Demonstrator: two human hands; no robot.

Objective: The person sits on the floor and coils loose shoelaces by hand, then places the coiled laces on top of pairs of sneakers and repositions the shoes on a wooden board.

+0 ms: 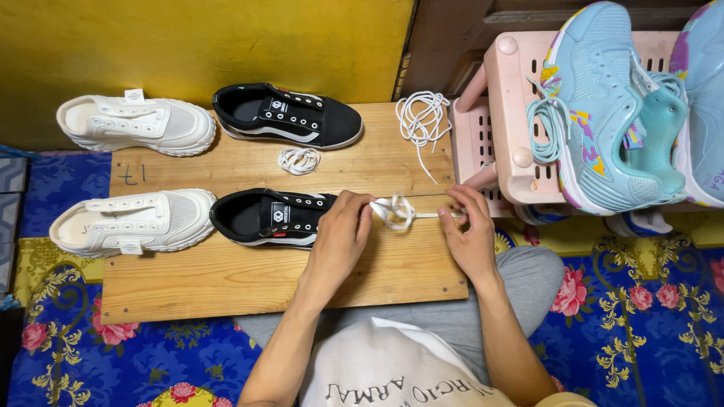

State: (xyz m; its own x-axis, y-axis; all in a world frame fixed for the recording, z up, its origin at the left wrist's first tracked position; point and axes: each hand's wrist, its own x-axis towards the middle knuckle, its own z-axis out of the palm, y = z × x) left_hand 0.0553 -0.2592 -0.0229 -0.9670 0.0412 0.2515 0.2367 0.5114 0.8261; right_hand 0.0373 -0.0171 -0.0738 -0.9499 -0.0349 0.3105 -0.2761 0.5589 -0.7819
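From my remote seat I cannot see the toe of the near black shoe [260,218] behind the left hand [341,230], the far-right blue shoe [705,105] is cut by the frame edge, and two shoes [641,222] under the pink basket [501,98] mostly hide.

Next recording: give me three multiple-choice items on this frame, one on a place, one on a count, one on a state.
1. Where does the coiled white lace lie?
A. between the two black shoes
B. inside the pink basket
C. on the blue mat

2. How many white shoes are on the wooden board?
A. one
B. two
C. four

3. How is the lace at the hands?
A. lying untouched
B. threaded through a shoe
C. held between both hands

Answers: 1 A, it sits on the board between the black shoes. 2 B, two white shoes at the left end. 3 C, the left hand and right hand each pinch an end.
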